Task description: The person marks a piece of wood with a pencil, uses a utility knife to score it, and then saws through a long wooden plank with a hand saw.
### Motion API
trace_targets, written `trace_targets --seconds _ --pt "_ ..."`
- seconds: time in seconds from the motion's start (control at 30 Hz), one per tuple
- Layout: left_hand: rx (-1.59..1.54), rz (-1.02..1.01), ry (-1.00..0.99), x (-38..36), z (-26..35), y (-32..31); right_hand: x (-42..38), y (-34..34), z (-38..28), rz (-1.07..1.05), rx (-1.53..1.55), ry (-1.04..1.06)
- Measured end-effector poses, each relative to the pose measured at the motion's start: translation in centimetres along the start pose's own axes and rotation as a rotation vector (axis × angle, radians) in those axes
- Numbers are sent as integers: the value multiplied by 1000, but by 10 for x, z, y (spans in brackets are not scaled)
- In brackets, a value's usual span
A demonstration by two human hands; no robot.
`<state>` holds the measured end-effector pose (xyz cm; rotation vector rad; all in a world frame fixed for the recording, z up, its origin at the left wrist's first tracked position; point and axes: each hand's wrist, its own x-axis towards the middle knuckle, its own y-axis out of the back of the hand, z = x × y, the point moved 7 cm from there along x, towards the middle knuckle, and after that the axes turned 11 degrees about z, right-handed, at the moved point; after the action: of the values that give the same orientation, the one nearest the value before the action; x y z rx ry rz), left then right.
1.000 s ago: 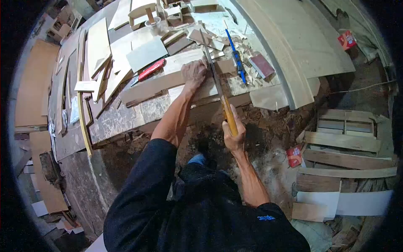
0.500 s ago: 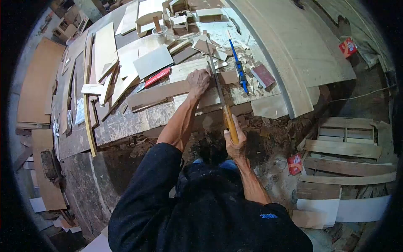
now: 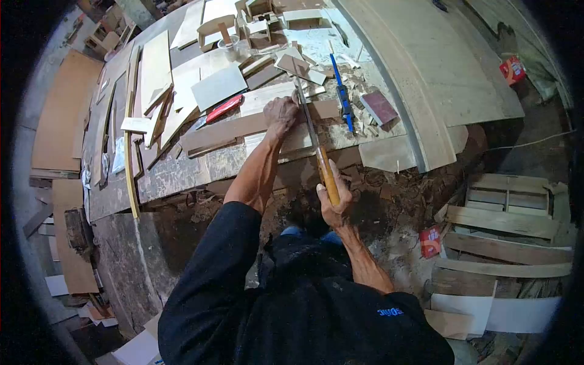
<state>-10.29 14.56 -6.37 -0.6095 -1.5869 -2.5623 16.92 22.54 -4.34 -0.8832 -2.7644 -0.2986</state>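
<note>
My right hand (image 3: 336,199) is wrapped round the wooden handle of a handsaw (image 3: 309,117). The narrow metal blade points away from me and crosses the right part of a brown wooden strip (image 3: 234,132) at the bench's near edge. My left hand (image 3: 281,114) is closed and presses on that strip, just left of the blade. Its fingertips are hidden from above. Left of this hand lies a red utility knife (image 3: 224,108). To the right of the blade are a blue digital caliper (image 3: 344,100) and a dark red block (image 3: 378,108).
The workbench (image 3: 182,182) carries thin boards, offcuts, a clear plastic cup (image 3: 229,47) and small wooden frames (image 3: 302,19). A large curved panel (image 3: 438,73) lies on the right. More wooden pieces (image 3: 499,220) and a red packet (image 3: 430,242) are on the floor at right.
The saw and my right hand have shifted slightly left, with the blade still across the strip. My left hand keeps its place on the wood. The whole view has shifted a little.
</note>
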Motion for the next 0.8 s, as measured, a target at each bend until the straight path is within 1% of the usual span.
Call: trace_targets --seconds 0.07,0.13,0.2,0.3,0.43,0.47,0.53,0.63,0.67,0.7,0.77,0.8 --pt "-29 -6 11 0 1 0 -4 -3 7 -4 -16 -70" --pt "-42 -22 19 -1 2 6 -6 -6 3 25 -48 -59" --pt "-43 -50 25 -2 4 6 -5 -5 -6 84 -105 37" --pt "-44 -63 26 0 -1 -2 -9 -5 7 50 -112 -69" --pt "-45 -36 33 -1 0 -2 -10 -7 7 81 -141 -32" --pt "-37 -57 27 0 -1 -3 -13 -7 6 91 -131 -43" --pt "-67 -6 20 1 -1 -4 -15 -9 -4 104 -108 -63" --pt "-80 39 12 -1 -3 -5 -35 8 -23 158 -247 127" --pt "-69 37 31 0 -4 -7 -44 17 -30 153 -235 129" --pt "-56 34 46 0 -5 -8 -53 25 -34 135 -213 23" --pt "22 -45 42 -1 -2 -9 -72 39 -45 100 -172 -190" --pt "62 -77 43 1 -1 -8 -77 44 -52 108 -186 -165"
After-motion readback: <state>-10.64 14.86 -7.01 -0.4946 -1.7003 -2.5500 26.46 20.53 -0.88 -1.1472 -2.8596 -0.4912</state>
